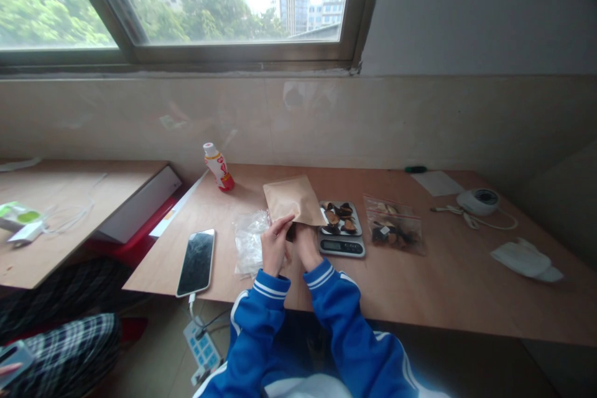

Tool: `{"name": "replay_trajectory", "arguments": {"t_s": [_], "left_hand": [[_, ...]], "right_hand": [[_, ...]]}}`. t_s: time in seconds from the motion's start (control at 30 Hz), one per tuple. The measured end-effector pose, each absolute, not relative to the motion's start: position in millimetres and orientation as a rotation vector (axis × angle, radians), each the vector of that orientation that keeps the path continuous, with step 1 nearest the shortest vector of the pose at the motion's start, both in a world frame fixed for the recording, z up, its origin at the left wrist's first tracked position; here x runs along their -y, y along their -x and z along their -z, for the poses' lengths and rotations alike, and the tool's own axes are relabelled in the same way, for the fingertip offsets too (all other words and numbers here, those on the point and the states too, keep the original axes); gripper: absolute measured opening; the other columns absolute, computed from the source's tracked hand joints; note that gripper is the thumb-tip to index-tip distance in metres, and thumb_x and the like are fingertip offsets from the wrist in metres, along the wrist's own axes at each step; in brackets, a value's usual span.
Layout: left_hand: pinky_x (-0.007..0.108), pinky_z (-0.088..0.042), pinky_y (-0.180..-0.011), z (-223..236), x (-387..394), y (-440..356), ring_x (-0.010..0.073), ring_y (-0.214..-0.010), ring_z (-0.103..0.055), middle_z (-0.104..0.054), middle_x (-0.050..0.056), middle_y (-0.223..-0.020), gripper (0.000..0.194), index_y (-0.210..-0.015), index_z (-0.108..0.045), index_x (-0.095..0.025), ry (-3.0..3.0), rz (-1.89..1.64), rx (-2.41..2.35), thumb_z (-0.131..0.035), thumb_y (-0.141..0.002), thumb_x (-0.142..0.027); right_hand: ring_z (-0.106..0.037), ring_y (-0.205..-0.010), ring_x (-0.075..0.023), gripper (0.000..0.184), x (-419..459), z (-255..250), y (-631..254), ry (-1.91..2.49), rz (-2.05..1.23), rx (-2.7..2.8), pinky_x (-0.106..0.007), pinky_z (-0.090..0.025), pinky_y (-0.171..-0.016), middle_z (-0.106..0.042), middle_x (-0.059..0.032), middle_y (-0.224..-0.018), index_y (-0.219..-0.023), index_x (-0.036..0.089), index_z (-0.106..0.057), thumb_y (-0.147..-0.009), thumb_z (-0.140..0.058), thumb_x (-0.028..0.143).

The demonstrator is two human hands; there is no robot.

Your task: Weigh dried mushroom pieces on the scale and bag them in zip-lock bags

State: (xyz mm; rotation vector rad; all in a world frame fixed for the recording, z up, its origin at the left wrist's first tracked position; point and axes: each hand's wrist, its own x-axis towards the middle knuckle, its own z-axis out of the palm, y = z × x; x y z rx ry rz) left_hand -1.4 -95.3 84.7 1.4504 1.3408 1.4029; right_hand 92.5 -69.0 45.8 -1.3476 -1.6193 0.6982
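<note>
One smartphone [196, 262] at far left on a wooden surface [158, 270], dark screen up, then a crumpled clear plastic bag [249, 244] just beside the left hand [275, 244], its fingers [281, 225] pinching the lower edge of a kraft paper pouch [293, 199], upright above the surface near the front edge. Next, the right hand [308, 245], close against the left, its fingers out of sight behind the pouch, their state impossible to tell. Further right, a digital kitchen scale [341, 247] bearing dark dried pieces [339, 214], then a zip bag [392, 225] of similar pieces [390, 234].
</note>
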Motion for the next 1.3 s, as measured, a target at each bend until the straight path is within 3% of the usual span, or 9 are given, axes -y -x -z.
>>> {"name": "replay_trajectory", "arguments": {"t_s": [0.2,0.33,0.5,0.67,0.87,1.0,1.2,1.3], "left_hand": [[0.032,-0.049,-0.092,-84,84,7,0.0197,-0.101,-0.066,-0.073,0.003,-0.104,0.022,-0.098,-0.072,-0.021,-1.486,-1.390,-1.319,-0.055,-0.085,-0.027],[0.033,-0.050,-0.090,-83,53,13,0.0192,-0.097,-0.066,-0.073,0.004,-0.102,0.022,-0.098,-0.071,-0.020,-1.573,-1.400,-1.389,-0.053,-0.085,-0.027],[0.037,-0.047,-0.094,-71,29,22,0.0219,-0.105,-0.063,-0.071,0.007,-0.106,0.020,-0.097,-0.067,-0.020,-1.736,-1.302,-1.527,-0.051,-0.086,-0.022],[0.045,-0.045,-0.095,-42,68,31,0.0252,-0.104,-0.059,-0.065,0.011,-0.104,0.025,-0.103,-0.063,-0.018,-1.848,-1.265,-1.642,-0.046,-0.087,-0.024],[0.044,-0.048,-0.084,-15,96,38,0.0268,-0.093,-0.060,-0.062,0.010,-0.096,0.021,-0.097,-0.064,-0.017,-1.992,-1.004,-1.762,-0.055,-0.078,-0.023],[0.039,-0.050,-0.078,-21,97,40,0.0224,-0.082,-0.061,-0.061,0.006,-0.083,0.019,-0.084,-0.064,-0.018,-1.923,-0.961,-1.686,-0.045,-0.084,-0.019],[0.046,-0.047,-0.086,-31,117,47,0.0267,-0.094,-0.058,-0.060,0.010,-0.097,0.025,-0.105,-0.061,-0.019,-1.924,-1.113,-1.824,-0.045,-0.086,-0.023],[0.045,-0.049,-0.082,-28,120,55,0.0266,-0.088,-0.060,-0.060,0.010,-0.092,0.023,-0.101,-0.063,-0.017,-1.860,-1.058,-1.871,-0.052,-0.080,-0.019]], "right_hand": [[-0.055,-0.114,-0.0297,0.034,95,-56,-93,1.510,-0.522,1.685,-0.046,-0.043,-0.099,-0.061,-0.0179,-0.118,-0.120,0.010,-0.056,-0.088,-0.045,0.016],[-0.046,-0.125,-0.0242,0.032,128,-67,-97,1.367,-0.561,1.768,-0.043,-0.039,-0.106,-0.053,-0.0140,-0.130,-0.114,0.016,-0.060,-0.091,-0.039,0.014],[-0.054,-0.110,-0.0219,0.026,156,-73,-113,1.273,-0.698,1.922,-0.041,-0.045,-0.098,-0.061,-0.0086,-0.110,-0.101,0.020,-0.065,-0.089,-0.044,0.010],[-0.059,-0.096,-0.0199,0.027,159,-69,-131,1.317,-0.817,1.961,-0.037,-0.047,-0.089,-0.066,-0.0067,-0.097,-0.103,0.018,-0.065,-0.092,-0.041,0.010],[-0.061,-0.094,-0.0193,0.025,159,-65,-137,1.354,-0.887,1.901,-0.034,-0.047,-0.087,-0.068,-0.0063,-0.095,-0.098,0.018,-0.066,-0.091,-0.042,0.012],[-0.063,-0.093,-0.0192,0.027,156,-60,-131,1.370,-0.901,1.753,-0.033,-0.050,-0.083,-0.067,-0.0059,-0.097,-0.099,0.020,-0.065,-0.092,-0.040,0.016],[-0.065,-0.089,-0.0190,0.027,154,-53,-123,1.372,-0.949,1.661,-0.032,-0.052,-0.079,-0.068,-0.0069,-0.099,-0.098,0.019,-0.066,-0.091,-0.040,0.020],[-0.065,-0.090,-0.0192,0.028,158,-51,-118,1.343,-0.993,1.675,-0.033,-0.052,-0.080,-0.068,-0.0059,-0.099,-0.098,0.020,-0.067,-0.092,-0.040,0.022]]}}
